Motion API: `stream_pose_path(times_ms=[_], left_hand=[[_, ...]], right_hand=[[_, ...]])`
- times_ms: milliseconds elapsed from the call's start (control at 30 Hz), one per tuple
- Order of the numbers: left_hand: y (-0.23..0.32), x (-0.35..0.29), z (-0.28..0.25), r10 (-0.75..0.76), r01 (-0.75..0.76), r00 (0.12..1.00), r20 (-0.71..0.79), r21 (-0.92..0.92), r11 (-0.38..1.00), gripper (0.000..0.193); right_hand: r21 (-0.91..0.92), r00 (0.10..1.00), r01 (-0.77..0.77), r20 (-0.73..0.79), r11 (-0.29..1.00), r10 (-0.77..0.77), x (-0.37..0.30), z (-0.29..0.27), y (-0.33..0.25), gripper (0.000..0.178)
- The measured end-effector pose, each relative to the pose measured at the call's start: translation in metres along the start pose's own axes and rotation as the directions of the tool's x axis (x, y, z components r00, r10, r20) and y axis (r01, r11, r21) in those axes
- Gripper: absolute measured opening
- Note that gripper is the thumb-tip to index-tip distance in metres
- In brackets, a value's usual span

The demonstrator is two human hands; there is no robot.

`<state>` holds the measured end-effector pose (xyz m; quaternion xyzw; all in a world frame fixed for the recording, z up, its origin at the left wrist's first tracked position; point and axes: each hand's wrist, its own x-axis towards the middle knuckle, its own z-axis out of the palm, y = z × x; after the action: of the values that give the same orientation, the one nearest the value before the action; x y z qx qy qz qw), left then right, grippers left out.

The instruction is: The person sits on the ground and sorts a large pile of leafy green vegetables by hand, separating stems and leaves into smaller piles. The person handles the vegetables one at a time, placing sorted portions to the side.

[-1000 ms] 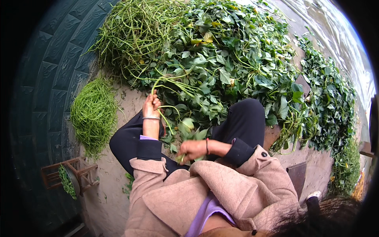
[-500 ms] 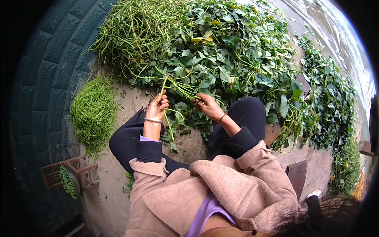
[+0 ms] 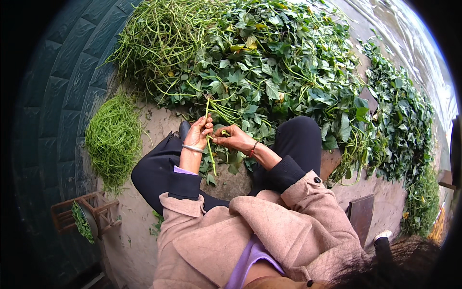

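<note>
My left hand [image 3: 198,133] is closed round a thick green vine stem [image 3: 211,156]. The stem stands nearly upright between my knees, its lower end hanging below the hand. Close beside it, my right hand [image 3: 237,140] has its thumb and fingers pinched at the stem, just under the left fingers. Cut ends of green leaf stalks [image 3: 225,133] poke out of the right fist. Thin stalks [image 3: 226,111] fan right from the stem's top into a big heap of leafy green vines [image 3: 274,72].
Bare, tangled stems [image 3: 159,43] lie at the heap's far left. A smaller pile of thin green stalks [image 3: 113,139] sits by the dark tiled wall [image 3: 55,96]. A wooden stool [image 3: 103,212] is at lower left. More vines [image 3: 402,130] spread along the right.
My right hand has come left and a little nearer, from apart to right beside the left hand. My left hand has shifted slightly right with the stem.
</note>
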<state>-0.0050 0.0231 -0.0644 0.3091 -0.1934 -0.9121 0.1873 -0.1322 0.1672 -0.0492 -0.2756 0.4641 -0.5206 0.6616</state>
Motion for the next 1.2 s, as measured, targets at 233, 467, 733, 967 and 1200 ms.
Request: stream_pose_path(times_ms=[233, 467, 733, 967, 1200], left_hand=[[0.028, 0.007, -0.050, 0.161, -0.176, 0.964, -0.212, -0.053, 0.983, 0.018], [0.014, -0.012, -0.010, 0.082, -0.034, 0.985, -0.149, 0.299, 0.954, 0.023], [-0.010, -0.037, 0.038, -0.178, 0.112, 0.982, 0.058, 0.577, 0.809, 0.028], [-0.012, -0.039, 0.042, -0.158, 0.098, 0.986, 0.057, 0.567, 0.818, 0.022], [-0.011, -0.038, 0.043, -0.162, 0.148, 0.986, -0.034, 0.627, 0.765, 0.020]], right_hand=[[-0.319, 0.786, 0.509, 0.550, 0.799, -0.282, -0.020, 0.036, -0.003, 0.017], [0.379, 0.982, 0.187, -0.075, 0.906, -0.171, -0.016, -0.026, -0.022, 0.013], [0.385, 0.950, 0.260, -0.265, 0.886, -0.163, -0.010, -0.033, -0.017, 0.019], [0.565, 0.933, 0.334, -0.311, 0.755, -0.180, -0.005, -0.043, -0.015, 0.027], [0.683, 0.899, 0.386, -0.430, 0.620, -0.086, -0.001, -0.058, -0.003, 0.015]])
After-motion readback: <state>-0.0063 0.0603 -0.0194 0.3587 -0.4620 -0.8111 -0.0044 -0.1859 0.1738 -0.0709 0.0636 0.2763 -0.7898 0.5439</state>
